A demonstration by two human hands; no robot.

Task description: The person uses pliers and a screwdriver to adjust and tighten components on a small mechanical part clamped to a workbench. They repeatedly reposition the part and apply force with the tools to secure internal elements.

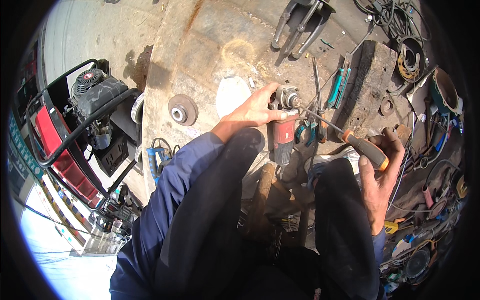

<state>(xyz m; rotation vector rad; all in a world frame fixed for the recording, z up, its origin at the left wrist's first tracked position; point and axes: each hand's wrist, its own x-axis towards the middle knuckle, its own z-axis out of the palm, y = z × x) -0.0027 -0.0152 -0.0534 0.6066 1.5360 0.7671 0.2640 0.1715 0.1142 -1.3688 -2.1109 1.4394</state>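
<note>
My left hand [245, 110] grips a red and black angle grinder [284, 131] near its metal gear head [288, 95]. The grinder stands with its head away from me, just beyond my knees, and no disc shows on its spindle. My right hand [380, 183] holds a screwdriver by its orange and grey handle [365, 150]. The screwdriver's shaft slants up to the left, and its tip is at the gear head; whether it touches is hard to tell. A round flanged metal part [182, 110] lies on the ground left of my left hand.
Right of the grinder lie teal-handled pliers [339, 88], an orange-handled tool [322, 129] and a worn wooden block [369, 82]. A heavy forked metal tool [300, 26] lies ahead. An engine-driven machine [99, 93] stands left. Cables and scrap crowd the right.
</note>
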